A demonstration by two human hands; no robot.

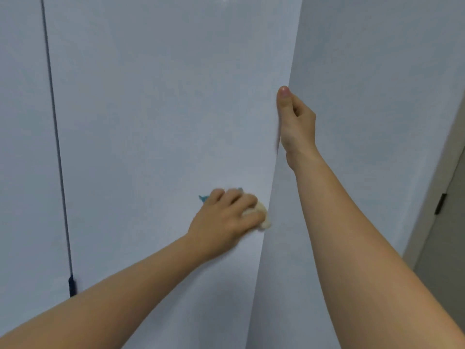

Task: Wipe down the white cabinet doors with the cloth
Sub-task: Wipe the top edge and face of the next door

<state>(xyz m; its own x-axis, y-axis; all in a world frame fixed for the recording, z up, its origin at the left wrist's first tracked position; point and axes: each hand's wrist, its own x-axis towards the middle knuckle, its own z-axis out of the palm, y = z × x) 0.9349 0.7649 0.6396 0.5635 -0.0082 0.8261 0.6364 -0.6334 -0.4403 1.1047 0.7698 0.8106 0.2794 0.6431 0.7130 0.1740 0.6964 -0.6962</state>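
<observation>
My left hand presses the cloth flat near the door's right edge; my right hand grips that edge.

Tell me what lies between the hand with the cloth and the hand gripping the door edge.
In the head view, only bare white door surface lies between the left hand, pressing the cloth, and the right hand on the door's edge.

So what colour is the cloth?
Cream with a blue bit showing, under the left hand, head view.
</observation>
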